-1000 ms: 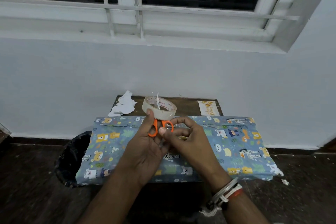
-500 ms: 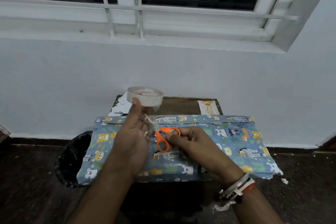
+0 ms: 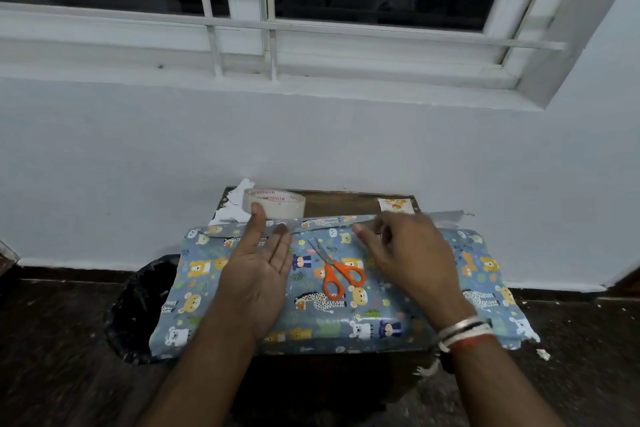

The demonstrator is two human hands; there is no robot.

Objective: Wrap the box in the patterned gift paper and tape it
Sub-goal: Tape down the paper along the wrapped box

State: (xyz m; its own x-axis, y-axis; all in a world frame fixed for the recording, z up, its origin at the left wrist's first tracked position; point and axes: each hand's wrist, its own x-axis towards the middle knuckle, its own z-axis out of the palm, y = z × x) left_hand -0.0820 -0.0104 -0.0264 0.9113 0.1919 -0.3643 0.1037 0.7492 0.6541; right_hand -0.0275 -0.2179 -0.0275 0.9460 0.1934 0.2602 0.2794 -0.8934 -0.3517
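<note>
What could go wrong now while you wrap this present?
The orange-handled scissors lie loose on the animal-print wrapped box, between the left hand and right hand; a bump might knock them off or nick a finger.
The paper flap along the box's far edge looks not yet taped down, so it may spring open.
The white tape roll under the left thumb is near the brown table's left end and could tumble off.

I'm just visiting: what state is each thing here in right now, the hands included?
wrapped box: lying flat on the table, top fully covered.
scissors: blades shut, lying loose on the box.
tape roll: lying flat at the box's far edge, left thumb touching it.
left hand: fingers straight, palm showing.
right hand: blurred, fingers curled near the box's far edge; grip unclear.
bin: open, on the floor.
</note>
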